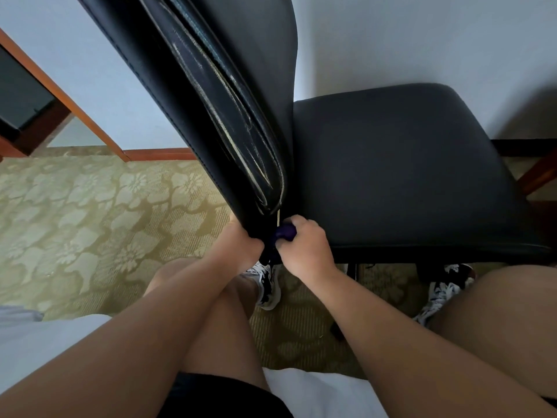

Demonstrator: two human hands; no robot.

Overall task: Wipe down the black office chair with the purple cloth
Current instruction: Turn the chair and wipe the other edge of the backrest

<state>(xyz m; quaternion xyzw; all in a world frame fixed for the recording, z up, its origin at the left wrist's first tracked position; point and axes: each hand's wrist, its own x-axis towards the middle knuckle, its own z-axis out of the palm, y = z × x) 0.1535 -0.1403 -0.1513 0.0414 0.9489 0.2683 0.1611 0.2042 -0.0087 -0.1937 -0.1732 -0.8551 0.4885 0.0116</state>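
Two hands low on chair (391, 164): left hand (241, 248) curled round backrest (193, 95) edge, right hand (304, 247) fisted round cloth (284, 232).

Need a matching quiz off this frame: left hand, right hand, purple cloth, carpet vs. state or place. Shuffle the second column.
1. left hand
2. right hand
3. purple cloth
4. carpet

A. bunched low where the backrest meets the seat
B. floral pattern
C. grips the backrest's lower edge
D. curled round the cloth

Pairs: 1-C, 2-D, 3-A, 4-B
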